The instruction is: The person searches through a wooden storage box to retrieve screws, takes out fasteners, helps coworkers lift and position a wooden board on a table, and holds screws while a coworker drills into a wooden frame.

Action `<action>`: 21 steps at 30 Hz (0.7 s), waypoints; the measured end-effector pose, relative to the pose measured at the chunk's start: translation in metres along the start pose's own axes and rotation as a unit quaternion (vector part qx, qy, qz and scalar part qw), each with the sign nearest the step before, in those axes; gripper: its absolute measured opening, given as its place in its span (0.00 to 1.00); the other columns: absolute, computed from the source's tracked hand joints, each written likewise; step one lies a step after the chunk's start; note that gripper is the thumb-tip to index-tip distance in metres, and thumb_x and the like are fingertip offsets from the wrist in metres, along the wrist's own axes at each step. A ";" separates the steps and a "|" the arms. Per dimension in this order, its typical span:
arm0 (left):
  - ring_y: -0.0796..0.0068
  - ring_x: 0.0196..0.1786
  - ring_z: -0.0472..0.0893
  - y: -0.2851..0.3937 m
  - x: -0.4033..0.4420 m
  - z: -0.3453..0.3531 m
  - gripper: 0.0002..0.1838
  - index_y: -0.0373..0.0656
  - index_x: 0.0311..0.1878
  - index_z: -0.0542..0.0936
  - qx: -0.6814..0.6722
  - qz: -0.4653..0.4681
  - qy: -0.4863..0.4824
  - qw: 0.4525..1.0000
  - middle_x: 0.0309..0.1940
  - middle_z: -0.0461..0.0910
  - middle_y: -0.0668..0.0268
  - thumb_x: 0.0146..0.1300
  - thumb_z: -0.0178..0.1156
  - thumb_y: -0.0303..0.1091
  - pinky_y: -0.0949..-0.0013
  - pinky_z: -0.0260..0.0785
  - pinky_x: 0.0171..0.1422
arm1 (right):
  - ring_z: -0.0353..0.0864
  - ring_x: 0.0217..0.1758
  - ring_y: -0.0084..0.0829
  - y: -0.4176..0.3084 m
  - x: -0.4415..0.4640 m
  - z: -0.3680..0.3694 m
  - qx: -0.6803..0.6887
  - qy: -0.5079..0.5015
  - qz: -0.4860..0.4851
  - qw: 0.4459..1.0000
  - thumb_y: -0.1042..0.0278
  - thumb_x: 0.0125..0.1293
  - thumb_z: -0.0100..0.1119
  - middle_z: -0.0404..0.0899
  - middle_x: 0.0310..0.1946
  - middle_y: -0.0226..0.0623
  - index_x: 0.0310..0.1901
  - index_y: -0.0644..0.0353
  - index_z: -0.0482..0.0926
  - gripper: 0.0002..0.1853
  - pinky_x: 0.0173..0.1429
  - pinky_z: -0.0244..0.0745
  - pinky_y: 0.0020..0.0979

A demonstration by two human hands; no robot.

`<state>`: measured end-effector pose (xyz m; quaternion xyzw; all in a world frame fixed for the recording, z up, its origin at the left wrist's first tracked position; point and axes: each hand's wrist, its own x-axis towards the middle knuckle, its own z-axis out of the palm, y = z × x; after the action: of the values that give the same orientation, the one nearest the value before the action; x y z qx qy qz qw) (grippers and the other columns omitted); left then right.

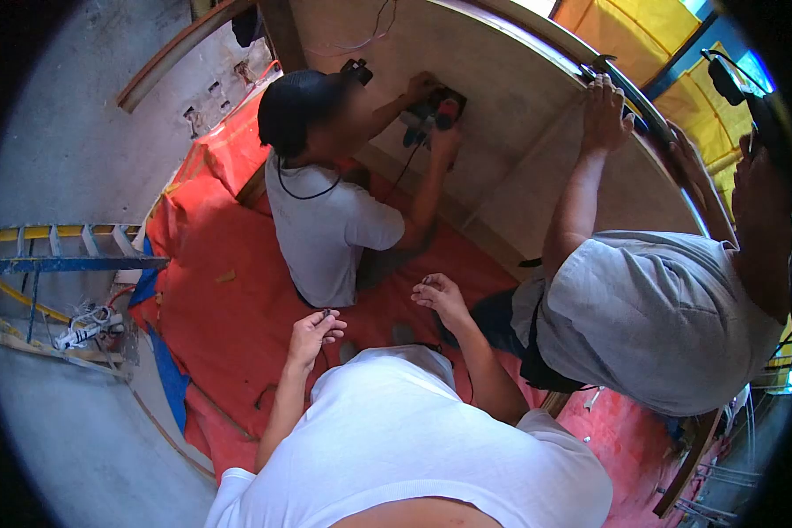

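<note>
My left hand is raised in front of my white shirt, its thumb and fingers closed on a small dark piece too small to name. To its right, my right hand hangs in the air with the fingers curled together. A dark speck shows at its fingertips, but I cannot make out what it is. The two hands are apart, above the red sheet that covers the floor. Neither touches the large pale panel beyond them.
A seated co-worker holds a red and black power tool against the panel. On the right, another person grips the panel's upper edge. A ladder and a bundle of white cable are at left.
</note>
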<state>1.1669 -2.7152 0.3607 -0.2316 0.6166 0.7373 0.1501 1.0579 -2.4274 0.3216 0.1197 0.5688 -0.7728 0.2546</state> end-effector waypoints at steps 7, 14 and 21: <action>0.79 0.34 0.81 0.003 -0.005 -0.002 0.15 0.36 0.51 0.76 0.014 -0.002 -0.006 1.000 0.37 0.83 0.61 0.67 0.54 0.36 0.78 0.72 0.38 | 0.82 0.36 0.32 0.009 -0.004 -0.002 0.015 0.005 -0.005 1.000 0.74 0.62 0.56 0.79 0.36 0.40 0.43 0.61 0.70 0.08 0.38 0.78 0.28; 0.80 0.34 0.81 0.004 -0.005 0.000 0.14 0.37 0.50 0.78 0.009 -0.001 -0.008 1.000 0.36 0.83 0.61 0.67 0.55 0.36 0.78 0.71 0.37 | 0.82 0.36 0.30 0.009 -0.009 -0.003 0.002 0.002 0.001 1.000 0.75 0.64 0.55 0.79 0.36 0.39 0.41 0.60 0.70 0.06 0.39 0.78 0.27; 0.80 0.33 0.81 0.003 -0.002 0.000 0.14 0.37 0.50 0.77 0.009 0.001 -0.013 1.000 0.37 0.83 0.61 0.67 0.55 0.36 0.79 0.71 0.37 | 0.82 0.36 0.30 0.004 -0.009 -0.001 0.012 -0.001 -0.002 1.000 0.76 0.64 0.55 0.79 0.35 0.37 0.40 0.59 0.70 0.05 0.40 0.78 0.26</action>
<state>1.1677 -2.7158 0.3643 -0.2203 0.6211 0.7350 0.1597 1.0673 -2.4247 0.3223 0.1209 0.5596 -0.7801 0.2524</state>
